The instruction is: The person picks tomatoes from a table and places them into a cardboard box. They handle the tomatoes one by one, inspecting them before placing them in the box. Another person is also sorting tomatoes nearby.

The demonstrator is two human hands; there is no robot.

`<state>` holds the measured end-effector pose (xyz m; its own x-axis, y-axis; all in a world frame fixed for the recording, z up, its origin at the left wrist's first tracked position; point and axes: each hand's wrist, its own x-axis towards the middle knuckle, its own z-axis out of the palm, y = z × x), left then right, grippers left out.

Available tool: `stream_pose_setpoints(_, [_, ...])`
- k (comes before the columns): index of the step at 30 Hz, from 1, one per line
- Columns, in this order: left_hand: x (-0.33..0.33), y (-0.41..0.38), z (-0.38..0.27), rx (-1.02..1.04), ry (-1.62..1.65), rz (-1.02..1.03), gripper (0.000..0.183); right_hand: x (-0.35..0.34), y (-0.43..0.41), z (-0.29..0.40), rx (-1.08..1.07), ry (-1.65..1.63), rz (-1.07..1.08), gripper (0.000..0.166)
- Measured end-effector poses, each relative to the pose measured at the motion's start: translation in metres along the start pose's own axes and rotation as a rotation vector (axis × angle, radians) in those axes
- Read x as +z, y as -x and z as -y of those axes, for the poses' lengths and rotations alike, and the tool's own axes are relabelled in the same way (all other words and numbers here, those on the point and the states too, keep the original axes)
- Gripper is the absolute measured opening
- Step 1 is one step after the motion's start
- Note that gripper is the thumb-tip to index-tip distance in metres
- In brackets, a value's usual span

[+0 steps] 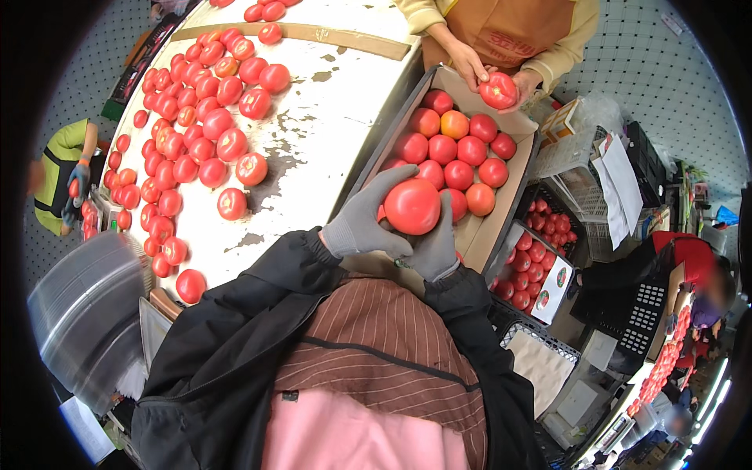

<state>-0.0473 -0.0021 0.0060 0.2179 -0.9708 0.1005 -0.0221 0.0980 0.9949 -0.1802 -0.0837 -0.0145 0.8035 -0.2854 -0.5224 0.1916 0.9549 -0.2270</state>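
Both my hands wear grey knit gloves and cup one large red tomato (pixel 412 207) between them. My left hand (pixel 365 218) wraps its left side, with the fingers behind it and the thumb below. Against its lower right side lies my right hand (pixel 436 251), partly hidden by the fruit. A bit of red shows between my left fingers and the tomato; I cannot tell what it is. Just beyond is a cardboard-lined crate (pixel 470 241) holding several tomatoes (pixel 457 175), one of them more orange (pixel 455 124).
Many tomatoes lie on the worn white table (pixel 317 135), below a wooden strip (pixel 294 36). Across the crate, a person in an orange apron holds a tomato (pixel 498 91). More tomato crates (pixel 529 270) and a white plastic crate (pixel 558 158) stand at right. Plastic-wrapped stacked material (pixel 88 317) is at left.
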Motion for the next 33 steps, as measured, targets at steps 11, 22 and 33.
stream_pose_setpoints(11, [-0.020, -0.006, 0.007, -0.123, 0.431, -0.199, 0.071, -0.013, -0.010, 0.006, -0.253, 0.593, -0.049, 0.042])
stream_pose_setpoints(22, [-0.048, -0.018, 0.014, -0.126, 0.610, -0.391, 0.047, -0.027, -0.013, 0.002, -0.280, 0.559, -0.102, 0.029])
stream_pose_setpoints(33, [-0.084, -0.023, 0.022, -0.154, 1.860, -0.189, 0.063, -0.031, -0.019, -0.008, -0.228, 0.579, -0.099, 0.024])
